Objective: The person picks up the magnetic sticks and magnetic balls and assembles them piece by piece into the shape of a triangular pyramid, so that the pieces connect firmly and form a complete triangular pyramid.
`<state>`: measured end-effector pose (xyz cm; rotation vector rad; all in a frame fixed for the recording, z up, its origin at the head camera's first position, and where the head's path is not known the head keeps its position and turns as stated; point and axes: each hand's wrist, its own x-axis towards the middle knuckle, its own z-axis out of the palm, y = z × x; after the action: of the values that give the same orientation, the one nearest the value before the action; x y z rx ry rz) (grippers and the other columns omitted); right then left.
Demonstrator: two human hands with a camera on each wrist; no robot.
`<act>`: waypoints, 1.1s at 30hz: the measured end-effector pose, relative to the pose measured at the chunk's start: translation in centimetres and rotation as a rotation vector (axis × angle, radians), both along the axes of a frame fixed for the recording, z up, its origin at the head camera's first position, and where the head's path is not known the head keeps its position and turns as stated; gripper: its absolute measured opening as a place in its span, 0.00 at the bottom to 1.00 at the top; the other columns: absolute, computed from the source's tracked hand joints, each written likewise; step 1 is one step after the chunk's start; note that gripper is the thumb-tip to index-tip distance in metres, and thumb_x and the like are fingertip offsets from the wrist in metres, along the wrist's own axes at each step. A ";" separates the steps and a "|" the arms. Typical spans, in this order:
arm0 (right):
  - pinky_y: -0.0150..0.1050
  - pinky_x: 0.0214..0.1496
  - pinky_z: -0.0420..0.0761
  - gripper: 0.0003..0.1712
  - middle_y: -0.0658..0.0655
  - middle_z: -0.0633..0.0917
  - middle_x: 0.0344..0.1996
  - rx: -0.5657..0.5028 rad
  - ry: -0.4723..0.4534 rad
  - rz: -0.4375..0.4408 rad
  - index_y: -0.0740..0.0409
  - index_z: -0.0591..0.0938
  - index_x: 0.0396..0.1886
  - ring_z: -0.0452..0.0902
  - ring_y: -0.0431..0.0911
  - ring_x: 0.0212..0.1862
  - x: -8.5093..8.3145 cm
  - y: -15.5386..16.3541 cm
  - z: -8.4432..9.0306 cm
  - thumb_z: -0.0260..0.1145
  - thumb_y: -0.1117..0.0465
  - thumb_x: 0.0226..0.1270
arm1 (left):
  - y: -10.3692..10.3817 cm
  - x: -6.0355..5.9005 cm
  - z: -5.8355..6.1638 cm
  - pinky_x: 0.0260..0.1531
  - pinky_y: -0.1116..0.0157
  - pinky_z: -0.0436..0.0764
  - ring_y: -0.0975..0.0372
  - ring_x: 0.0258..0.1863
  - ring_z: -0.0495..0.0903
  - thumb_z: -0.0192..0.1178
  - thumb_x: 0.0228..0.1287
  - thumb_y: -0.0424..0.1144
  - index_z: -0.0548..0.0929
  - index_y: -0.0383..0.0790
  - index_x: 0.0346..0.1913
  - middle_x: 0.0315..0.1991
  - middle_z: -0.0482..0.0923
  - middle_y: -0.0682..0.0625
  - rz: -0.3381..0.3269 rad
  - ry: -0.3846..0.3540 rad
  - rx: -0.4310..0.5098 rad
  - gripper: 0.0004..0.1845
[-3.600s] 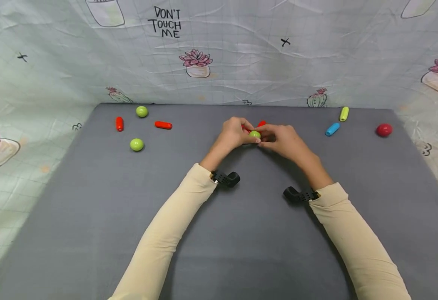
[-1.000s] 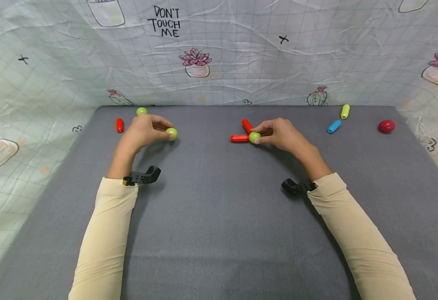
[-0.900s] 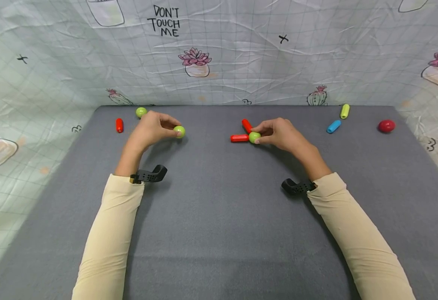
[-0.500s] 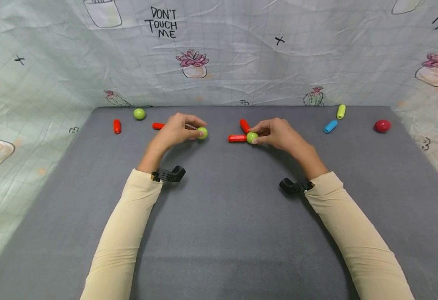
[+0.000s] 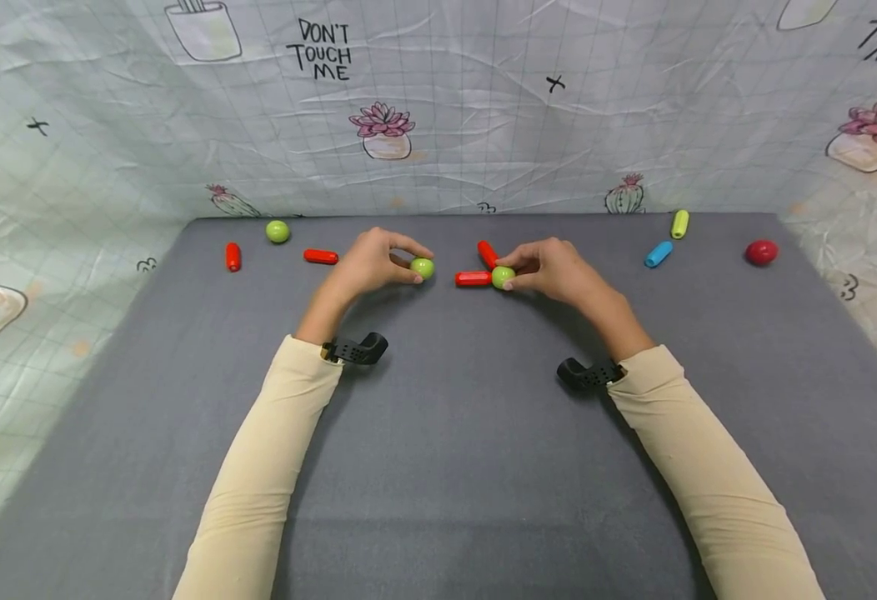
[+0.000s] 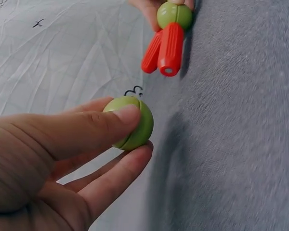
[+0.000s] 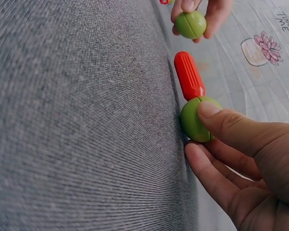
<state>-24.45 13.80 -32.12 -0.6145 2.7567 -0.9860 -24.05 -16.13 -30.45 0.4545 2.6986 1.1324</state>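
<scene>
"Two red rods look joined on my feed: the level rod (image 5: 473, 279) and the slanted rod (image 5: 488, 253) both run to the first green ball (image 5: 503, 277), just right of centre in the head view. I'd call those joints made, though the fit itself is hidden from me."

"Who has that ball?"

"The right hand (image 5: 554, 268), pinching it between thumb and fingers. The left hand (image 5: 374, 262) pinches a second green ball (image 5: 422, 267) the same way, near the middle of the frame. I see a gap between it and the level rod's free end."

"Then I'd count that one as not yet joined. What else lies loose?"

"On the grey surface (image 5: 438, 458), upper left of the frame, I have a third green ball (image 5: 278, 232), a lengthwise red rod (image 5: 233, 257) and a crosswise red rod (image 5: 321, 257). Upper right: a blue rod (image 5: 659, 254), a yellow-green rod (image 5: 680, 224) and a red ball (image 5: 761, 252). None touches the joined pieces, so I judge this an early stage."

"Any container?"

"I see no box, tray or bowl in my three views. The loose pieces lie straight on the surface."
</scene>
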 end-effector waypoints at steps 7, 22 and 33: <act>0.47 0.51 0.82 0.20 0.59 0.89 0.50 -0.002 -0.009 -0.016 0.57 0.88 0.55 0.84 0.52 0.51 0.0 -0.1 -0.1 0.76 0.62 0.63 | 1.4 -0.6 -0.6 0.50 0.58 0.84 0.53 0.53 0.86 0.75 0.57 0.29 0.87 0.37 0.56 0.55 0.85 0.43 -0.023 -0.002 -0.022 0.22; 0.47 0.50 0.83 0.20 0.59 0.89 0.50 -0.002 -0.004 -0.023 0.56 0.88 0.55 0.85 0.53 0.52 0.1 -0.4 0.0 0.77 0.61 0.62 | 2.8 -0.7 -0.8 0.51 0.61 0.82 0.56 0.50 0.86 0.76 0.56 0.31 0.88 0.37 0.53 0.49 0.88 0.44 -0.026 0.001 -0.044 0.20; 0.46 0.49 0.83 0.20 0.59 0.89 0.50 0.007 -0.011 -0.032 0.56 0.88 0.55 0.85 0.52 0.52 0.2 -0.3 0.1 0.77 0.61 0.62 | 3.2 -0.8 -0.8 0.50 0.63 0.82 0.57 0.49 0.87 0.77 0.54 0.29 0.89 0.36 0.52 0.48 0.88 0.44 -0.009 -0.033 -0.013 0.21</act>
<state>-24.27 13.51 -32.06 -0.5643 2.7675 -0.9829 -24.84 -12.96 -31.25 0.4410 2.6709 1.1102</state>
